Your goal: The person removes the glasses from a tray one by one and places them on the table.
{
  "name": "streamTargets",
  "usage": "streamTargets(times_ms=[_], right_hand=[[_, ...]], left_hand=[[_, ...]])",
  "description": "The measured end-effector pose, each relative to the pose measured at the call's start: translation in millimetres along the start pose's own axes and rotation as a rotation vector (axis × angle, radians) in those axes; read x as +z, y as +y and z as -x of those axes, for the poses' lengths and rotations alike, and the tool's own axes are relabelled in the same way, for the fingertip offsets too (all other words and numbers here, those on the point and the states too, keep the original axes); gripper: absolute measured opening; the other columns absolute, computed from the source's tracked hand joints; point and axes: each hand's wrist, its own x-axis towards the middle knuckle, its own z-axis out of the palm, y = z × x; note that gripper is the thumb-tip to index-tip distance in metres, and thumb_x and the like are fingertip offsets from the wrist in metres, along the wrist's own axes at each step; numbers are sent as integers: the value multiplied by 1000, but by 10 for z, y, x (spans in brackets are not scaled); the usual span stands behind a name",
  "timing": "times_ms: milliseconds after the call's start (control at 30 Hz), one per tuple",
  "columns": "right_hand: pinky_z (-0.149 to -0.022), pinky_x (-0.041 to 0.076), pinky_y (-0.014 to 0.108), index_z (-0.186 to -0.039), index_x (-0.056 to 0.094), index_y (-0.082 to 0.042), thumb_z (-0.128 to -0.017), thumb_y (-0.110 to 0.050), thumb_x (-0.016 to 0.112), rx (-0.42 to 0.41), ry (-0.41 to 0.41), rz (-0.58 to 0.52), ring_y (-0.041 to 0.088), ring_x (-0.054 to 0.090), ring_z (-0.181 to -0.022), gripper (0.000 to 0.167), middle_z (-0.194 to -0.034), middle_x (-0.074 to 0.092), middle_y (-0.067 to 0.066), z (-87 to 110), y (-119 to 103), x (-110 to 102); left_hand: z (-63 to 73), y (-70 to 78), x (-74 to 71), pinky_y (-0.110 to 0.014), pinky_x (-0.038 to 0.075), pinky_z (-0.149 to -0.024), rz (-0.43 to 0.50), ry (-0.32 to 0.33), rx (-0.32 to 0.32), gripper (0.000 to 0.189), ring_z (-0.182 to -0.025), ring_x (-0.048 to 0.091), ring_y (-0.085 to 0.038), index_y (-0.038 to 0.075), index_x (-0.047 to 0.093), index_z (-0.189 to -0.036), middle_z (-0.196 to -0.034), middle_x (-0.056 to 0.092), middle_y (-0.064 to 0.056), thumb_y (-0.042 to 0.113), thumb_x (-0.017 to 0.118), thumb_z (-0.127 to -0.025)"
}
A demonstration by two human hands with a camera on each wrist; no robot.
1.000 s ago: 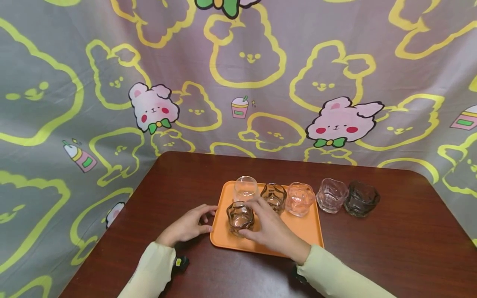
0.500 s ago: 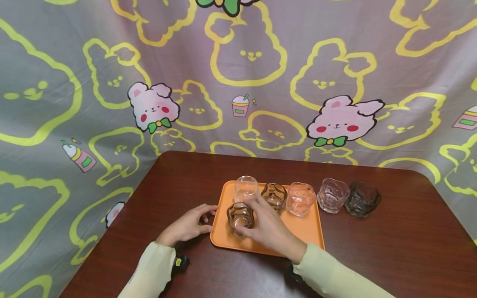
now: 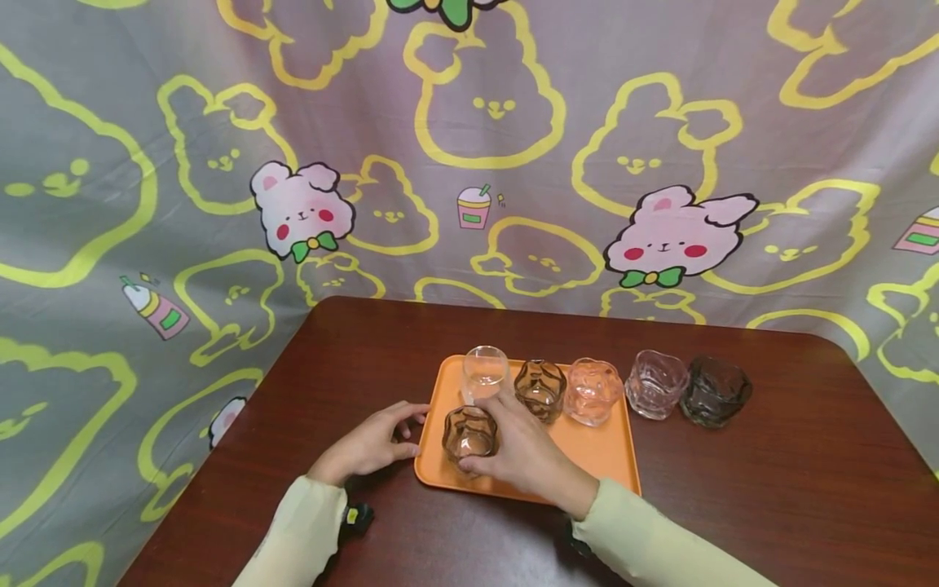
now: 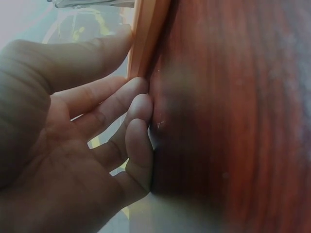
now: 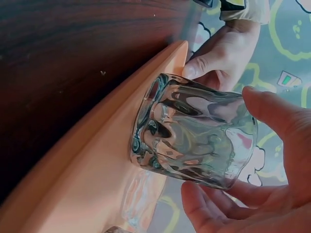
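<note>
While the left hand point(image 3: 374, 440) touched the tray point(image 3: 597, 458), the right hand point(image 3: 522, 447) gripped a brown glass point(image 3: 469, 436)

Compared with a second ago, the gripped glass had shifted slightly toward the near-left corner of the tray, and the right hand went with it. Gap to the clear round glass point(image 3: 485, 368) behind it looked a bit wider. Left hand and the other glasses showed no obvious change.

Orientation: gripped glass was upright, mouth up, base down at the tray surface. Base-to-mouth axis ran roughly vertical, square to the tray; it looked about as tall as wide, so no strong long axis.

Right fingers: grasping that glass, thumb on the near side by the rim, fingertips on the far side. Left fingers: relaxed, gripping nothing, thumb and fingertips against the tray's left edge.

Rest of the row, going right: second brown glass point(image 3: 541, 391) and pink glass point(image 3: 592, 393) stood on the tray; clear wavy glass point(image 3: 655, 387) and dark glass point(image 3: 715, 393) stood just beside it on the table point(image 3: 367, 342).
</note>
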Motion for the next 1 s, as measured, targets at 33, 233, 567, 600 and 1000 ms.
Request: streamTargets(times_ms=[33, 233, 567, 600, 1000], right_hand=[[-93, 42, 40, -122, 56, -10, -63, -41, 86, -12, -1, -3, 20, 50, -113, 73, -125, 51, 3, 2, 2, 1], [-92, 42, 37, -124, 57, -10, -63, -45, 85, -50, 18, 13, 15, 50, -110, 76, -118, 54, -1, 2, -4, 24], [-85, 44, 35, -117, 62, -11, -62, -49, 81, -12, 55, 119, 14, 54, -98, 70, -107, 57, -2, -17, -51, 74], [-85, 44, 35, -118, 62, -11, -61, -50, 81, -6, 55, 129, 14, 54, -97, 71, -107, 57, -2, -18, -59, 74], [-84, 45, 36, -118, 62, -12, -59, -51, 81, 7, 81, 141, 16, 55, -100, 73, -108, 57, -4, -17, -76, 96]], left_hand=[[1, -1, 0, -33, 46, -70, 1, 0, -2, 59, -84, 52, -17, 5, 50, -133, -108, 55, -1, 7, 75, -80], [4, 5, -8, -33, 45, -70, 10, 0, -8, 59, -84, 52, -16, 6, 50, -134, -108, 55, -1, 7, 75, -80], [4, -10, 4, -31, 45, -70, 7, 0, -10, 59, -84, 52, -15, 6, 50, -133, -109, 55, 0, 8, 75, -80], [5, -12, 3, -32, 45, -70, 8, 0, -10, 59, -84, 52, -15, 6, 50, -134, -109, 55, 0, 8, 75, -80], [6, -5, 4, -31, 45, -69, 4, 3, 7, 58, -83, 52, -15, 5, 50, -133, -109, 56, 0, 7, 75, -80]])
